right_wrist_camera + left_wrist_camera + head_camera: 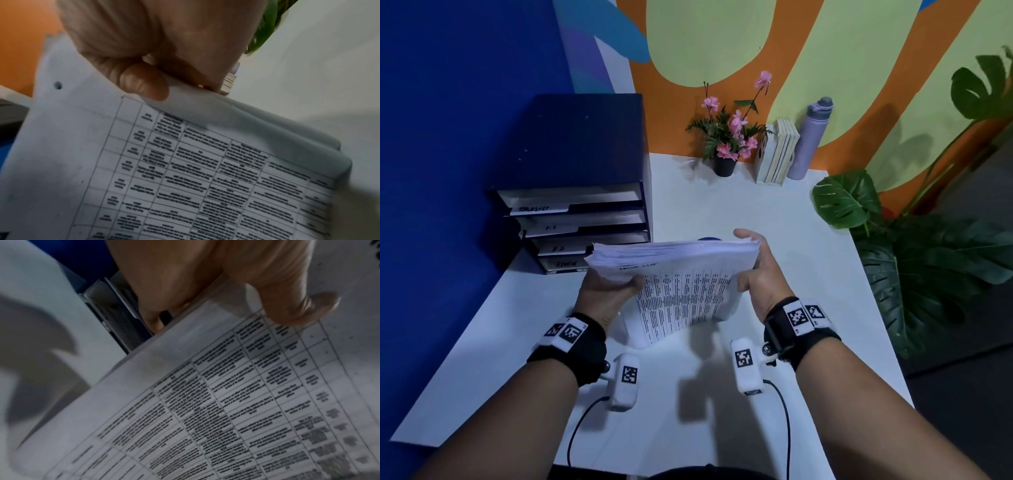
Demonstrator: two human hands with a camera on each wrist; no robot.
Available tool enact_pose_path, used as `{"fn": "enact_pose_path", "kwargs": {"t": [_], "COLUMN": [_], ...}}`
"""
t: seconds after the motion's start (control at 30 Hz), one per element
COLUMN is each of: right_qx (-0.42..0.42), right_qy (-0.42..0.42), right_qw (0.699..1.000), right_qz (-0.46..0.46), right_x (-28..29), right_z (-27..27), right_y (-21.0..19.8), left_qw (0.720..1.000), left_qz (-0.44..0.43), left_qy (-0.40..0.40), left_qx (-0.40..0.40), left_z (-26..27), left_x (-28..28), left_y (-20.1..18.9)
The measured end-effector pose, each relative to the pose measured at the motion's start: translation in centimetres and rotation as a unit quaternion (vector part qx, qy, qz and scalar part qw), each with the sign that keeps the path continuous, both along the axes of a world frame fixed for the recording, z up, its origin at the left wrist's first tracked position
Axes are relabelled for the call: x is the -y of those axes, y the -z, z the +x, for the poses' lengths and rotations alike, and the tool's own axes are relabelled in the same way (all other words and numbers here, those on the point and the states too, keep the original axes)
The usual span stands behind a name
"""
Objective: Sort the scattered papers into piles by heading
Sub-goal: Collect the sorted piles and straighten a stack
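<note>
A thick stack of printed papers (678,270) is held upright above the white desk (774,212), its lower edge near the desktop. The front sheet (226,402) shows a table of small text. My left hand (609,284) grips the stack's left edge, thumb (298,305) pressed on the front sheet. My right hand (753,270) grips the right edge, fingers curled over the top and thumb (144,81) on the front page (185,178). The headings are too blurred to read.
A dark blue tray organizer (575,205) with several labelled trays stands at the desk's left. A potted pink flower (726,137), some books (777,154) and a purple bottle (810,137) line the back edge. A large leafy plant (914,246) crowds the right side.
</note>
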State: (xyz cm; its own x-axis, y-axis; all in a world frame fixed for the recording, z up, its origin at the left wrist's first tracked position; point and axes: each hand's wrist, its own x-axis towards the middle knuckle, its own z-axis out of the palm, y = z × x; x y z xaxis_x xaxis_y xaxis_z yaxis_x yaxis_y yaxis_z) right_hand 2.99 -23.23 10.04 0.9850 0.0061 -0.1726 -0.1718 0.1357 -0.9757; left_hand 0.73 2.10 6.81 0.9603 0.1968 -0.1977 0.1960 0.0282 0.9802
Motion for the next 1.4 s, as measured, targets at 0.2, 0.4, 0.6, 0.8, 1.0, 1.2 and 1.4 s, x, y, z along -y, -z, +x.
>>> {"fn": "enact_pose_path", "kwargs": {"t": [0.2, 0.4, 0.6, 0.8, 1.0, 1.2, 1.4], "right_qx": [0.005, 0.028, 0.06, 0.052, 0.044, 0.089, 0.134], "right_qy": [-0.016, 0.045, 0.003, -0.094, -0.124, -0.066, -0.068], "right_qw": [0.999, 0.997, 0.994, 0.992, 0.989, 0.992, 0.962], "right_qz": [0.031, 0.062, 0.092, 0.069, 0.074, -0.063, -0.226], "right_x": [-0.8, -1.7, -0.5, 2.1, 2.4, -0.4, -0.4], "right_z": [-0.5, 0.3, -0.2, 0.3, 0.3, 0.0, -0.2], "right_y": [0.5, 1.3, 0.6, -0.2, -0.1, 0.0, 2.6], "left_qw": [0.994, 0.991, 0.984, 0.977, 0.973, 0.974, 0.995], "left_qz": [-0.033, -0.1, -0.105, -0.077, -0.004, -0.015, -0.008], "left_qy": [-0.1, -0.078, -0.074, -0.077, -0.145, -0.103, -0.038], "left_qx": [-0.009, 0.048, 0.125, 0.182, 0.182, 0.2, 0.09], "left_z": [0.6, 1.6, 0.7, 0.8, 1.9, 1.7, 1.1], "left_x": [1.1, 2.2, 2.0, 1.3, 1.6, 2.1, 1.3], "left_y": [0.8, -1.2, -1.8, -2.8, -3.3, -3.5, -0.5]}}
